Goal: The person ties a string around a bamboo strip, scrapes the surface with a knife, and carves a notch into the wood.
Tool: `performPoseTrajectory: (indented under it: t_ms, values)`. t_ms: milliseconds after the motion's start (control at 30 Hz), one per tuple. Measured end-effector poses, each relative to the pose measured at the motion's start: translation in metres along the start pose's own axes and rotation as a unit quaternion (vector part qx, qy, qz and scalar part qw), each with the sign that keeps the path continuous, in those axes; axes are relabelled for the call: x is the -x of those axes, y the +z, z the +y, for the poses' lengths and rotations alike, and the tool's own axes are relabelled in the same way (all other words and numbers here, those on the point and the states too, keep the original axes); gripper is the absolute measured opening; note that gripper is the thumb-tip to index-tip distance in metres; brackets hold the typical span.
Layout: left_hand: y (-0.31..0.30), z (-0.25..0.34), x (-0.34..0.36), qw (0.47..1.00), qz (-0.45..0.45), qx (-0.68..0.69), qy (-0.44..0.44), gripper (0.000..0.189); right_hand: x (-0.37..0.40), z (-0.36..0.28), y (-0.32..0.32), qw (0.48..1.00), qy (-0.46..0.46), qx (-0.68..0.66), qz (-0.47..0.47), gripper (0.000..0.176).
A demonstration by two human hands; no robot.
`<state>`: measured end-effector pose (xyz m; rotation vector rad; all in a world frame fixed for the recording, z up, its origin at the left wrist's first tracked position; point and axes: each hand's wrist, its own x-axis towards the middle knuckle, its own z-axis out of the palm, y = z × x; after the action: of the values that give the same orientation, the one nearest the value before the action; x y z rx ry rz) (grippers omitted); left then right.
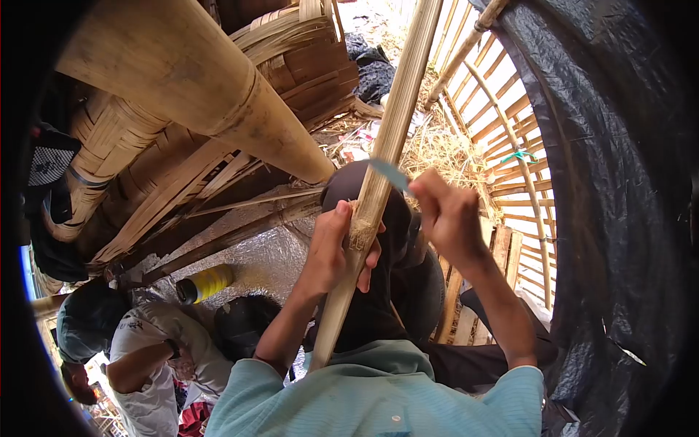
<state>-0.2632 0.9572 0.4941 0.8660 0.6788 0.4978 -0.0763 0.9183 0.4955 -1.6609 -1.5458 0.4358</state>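
A long split bamboo strip [391,131] runs diagonally from the top of the view down to my chest, passing over my dark-clothed knee. My left hand [336,251] is wrapped around it from the left, beside a rough, frayed patch on its surface. To the right of the strip, my right hand [445,218] is closed on the handle of a knife, which the fingers hide. The knife's blade [390,175] points left and lies over or against the strip, above my left hand; whether it touches cannot be made out.
A thick bamboo pole [211,95] slants across the upper left. At the lower left sits another person [156,349], near a yellow-and-black object [207,282]. A slatted bamboo wall [510,138] and a dark tarp [611,182] stand on the right.
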Motion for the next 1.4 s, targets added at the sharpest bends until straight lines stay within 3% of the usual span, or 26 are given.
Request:
performPoseTrajectory:
  t_ms: [33,133,233,367,467,733,967,1100,1200,1300,1333,1367,1400]
  values:
    - [0.002,0.005,-0.002,1.0,-0.002,-0.016,0.01,0.054,0.017,-0.005,0.009,0.997,-0.058,-0.016,-0.042,0.021]
    - [-0.007,-0.001,-0.002,1.0,-0.025,0.002,0.001,0.053,0.017,0.002,0.008,0.995,-0.073,-0.057,0.041,0.015]
    - [-0.008,-0.004,-0.003,0.997,-0.048,0.049,0.032,0.04,0.013,0.011,-0.011,0.987,0.057,-0.097,0.111,0.017]
    - [0.009,0.003,-0.001,0.99,0.039,-0.128,0.046,0.018,0.034,0.018,-0.015,0.989,0.048,-0.099,0.098,0.02]
    - [0.013,0.007,0.002,0.965,0.057,-0.245,0.076,0.018,0.056,0.019,-0.025,0.989,0.076,-0.103,0.074,0.019]
    - [-0.003,0.048,-0.035,0.95,0.049,-0.277,0.137,0.018,0.115,0.016,-0.049,0.98,0.126,-0.128,0.088,0.024]
    - [-0.019,0.079,-0.084,0.983,0.033,-0.17,0.063,0.024,0.151,0.033,-0.062,0.983,0.098,-0.127,0.09,0.028]
    - [0.016,0.099,-0.111,1.0,-0.015,-0.007,0.008,0.029,0.159,0.038,-0.08,0.983,0.089,-0.124,0.106,0.029]
    - [0.049,0.075,-0.14,0.996,0.036,-0.076,0.035,0.024,0.167,0.032,-0.097,0.977,0.09,-0.145,0.131,0.031]
    - [0.06,0.027,-0.181,0.962,0.051,-0.235,0.13,0.017,0.18,0.025,-0.116,0.969,0.099,-0.182,0.134,0.036]
    - [0.082,0.017,-0.185,0.976,0.072,-0.179,0.1,0.02,0.186,0.021,-0.122,0.966,0.115,-0.21,0.097,0.049]
    - [0.076,-0.005,-0.207,0.884,0.054,-0.39,0.254,0.022,0.192,0.019,-0.126,0.973,0.108,-0.192,0.069,0.058]
    - [0.097,-0.012,-0.204,0.918,0.066,-0.325,0.218,0.025,0.199,0.017,-0.128,0.978,0.103,-0.175,0.039,0.067]
